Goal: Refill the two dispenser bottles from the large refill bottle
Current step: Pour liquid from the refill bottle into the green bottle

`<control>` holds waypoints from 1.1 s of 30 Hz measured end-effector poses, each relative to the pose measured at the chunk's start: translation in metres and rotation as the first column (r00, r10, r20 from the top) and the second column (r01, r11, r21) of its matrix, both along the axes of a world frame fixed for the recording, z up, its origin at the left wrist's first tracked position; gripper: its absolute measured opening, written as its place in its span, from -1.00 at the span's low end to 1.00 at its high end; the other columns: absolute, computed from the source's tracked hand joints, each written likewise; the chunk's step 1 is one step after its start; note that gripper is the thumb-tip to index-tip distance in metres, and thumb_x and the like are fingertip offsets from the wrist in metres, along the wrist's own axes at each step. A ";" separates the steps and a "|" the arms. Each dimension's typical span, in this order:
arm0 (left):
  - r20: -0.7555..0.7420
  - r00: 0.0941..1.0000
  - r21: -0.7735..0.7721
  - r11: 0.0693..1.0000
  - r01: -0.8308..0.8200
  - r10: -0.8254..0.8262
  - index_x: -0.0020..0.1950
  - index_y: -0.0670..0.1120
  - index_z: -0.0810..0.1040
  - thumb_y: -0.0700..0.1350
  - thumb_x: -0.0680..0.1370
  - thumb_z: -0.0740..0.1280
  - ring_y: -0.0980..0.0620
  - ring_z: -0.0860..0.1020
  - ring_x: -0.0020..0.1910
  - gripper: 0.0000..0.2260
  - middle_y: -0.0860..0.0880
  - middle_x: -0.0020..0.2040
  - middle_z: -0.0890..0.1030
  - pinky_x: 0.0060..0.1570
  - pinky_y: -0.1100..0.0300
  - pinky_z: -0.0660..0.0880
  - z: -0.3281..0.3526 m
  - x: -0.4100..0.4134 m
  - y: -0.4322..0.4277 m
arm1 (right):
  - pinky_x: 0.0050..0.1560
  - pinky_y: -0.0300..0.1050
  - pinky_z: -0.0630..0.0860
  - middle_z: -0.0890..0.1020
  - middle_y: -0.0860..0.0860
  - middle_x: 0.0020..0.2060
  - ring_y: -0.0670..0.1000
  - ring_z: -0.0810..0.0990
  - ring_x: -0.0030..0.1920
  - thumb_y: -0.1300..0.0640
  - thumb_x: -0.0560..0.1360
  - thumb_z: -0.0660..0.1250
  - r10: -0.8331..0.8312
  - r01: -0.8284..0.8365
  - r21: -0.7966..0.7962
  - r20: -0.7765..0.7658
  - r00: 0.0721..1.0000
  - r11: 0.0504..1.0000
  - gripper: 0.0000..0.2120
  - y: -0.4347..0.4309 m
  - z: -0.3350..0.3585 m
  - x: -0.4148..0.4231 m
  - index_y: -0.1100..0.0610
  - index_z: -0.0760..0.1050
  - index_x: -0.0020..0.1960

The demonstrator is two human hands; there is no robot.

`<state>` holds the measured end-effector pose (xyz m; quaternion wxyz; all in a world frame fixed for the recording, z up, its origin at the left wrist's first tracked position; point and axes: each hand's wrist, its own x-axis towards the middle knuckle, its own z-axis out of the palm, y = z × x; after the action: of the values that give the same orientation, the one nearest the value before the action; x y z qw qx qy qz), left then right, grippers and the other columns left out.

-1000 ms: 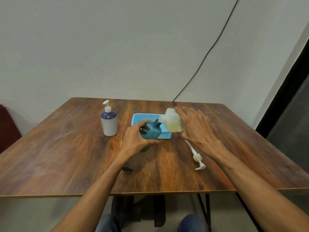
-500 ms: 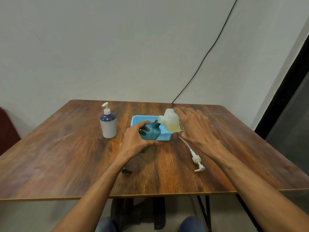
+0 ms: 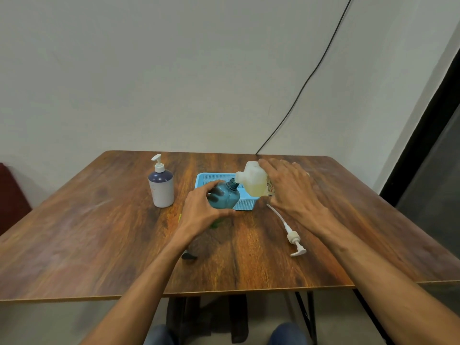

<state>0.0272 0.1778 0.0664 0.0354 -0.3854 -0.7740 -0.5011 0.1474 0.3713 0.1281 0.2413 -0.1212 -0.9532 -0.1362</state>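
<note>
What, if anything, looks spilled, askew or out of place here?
Nothing alarming. A pump lies loose on the right of the table, and the left hand holds the open teal bottle tilted toward the refill bottle tipped by the right hand; both fit a refill. No spill shows.

A wooden table (image 3: pixel 99 245) stands against a plain pale wall (image 3: pixel 174 70). From behind the table a black cable (image 3: pixel 311 75) climbs the wall. A dark frame (image 3: pixel 423 135) stands right of the table, something red (image 3: pixel 10 195) left of it.
</note>
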 end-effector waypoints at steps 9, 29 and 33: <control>0.008 1.000 0.012 1.000 0.008 -0.008 0.37 0.01 0.49 0.16 0.23 0.61 0.17 0.59 0.09 -0.25 0.09 0.14 0.60 0.13 0.13 0.60 -0.003 -0.002 0.000 | 0.29 0.23 0.45 0.54 0.09 0.33 0.19 0.54 0.27 -0.05 0.26 0.63 0.008 -0.008 -0.003 0.001 1.000 1.000 -0.12 0.000 0.000 0.000 0.04 0.29 0.46; 0.010 1.000 0.028 0.999 0.025 -0.025 0.35 0.08 0.46 0.05 0.29 0.63 0.17 0.58 0.09 -0.32 0.10 0.14 0.58 0.11 0.25 0.57 -0.006 -0.005 0.001 | 0.34 0.25 0.41 0.52 0.13 0.36 0.23 0.51 0.32 0.00 0.23 0.66 0.000 0.000 -0.017 0.010 1.000 1.000 -0.08 0.000 0.001 0.002 0.06 0.30 0.48; 0.012 0.999 0.035 0.999 0.032 -0.032 0.30 0.14 0.45 0.05 0.28 0.63 0.21 0.58 0.07 -0.35 0.15 0.10 0.56 0.08 0.31 0.55 -0.004 -0.003 0.001 | 0.32 0.25 0.42 0.53 0.14 0.34 0.23 0.52 0.30 -0.01 0.22 0.66 0.009 -0.009 -0.020 0.010 1.000 1.000 -0.08 0.000 0.002 0.002 0.07 0.31 0.48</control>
<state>0.0238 0.1786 0.0626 0.0290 -0.3938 -0.7592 -0.5174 0.1492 0.3712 0.1300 0.2357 -0.1187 -0.9562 -0.1264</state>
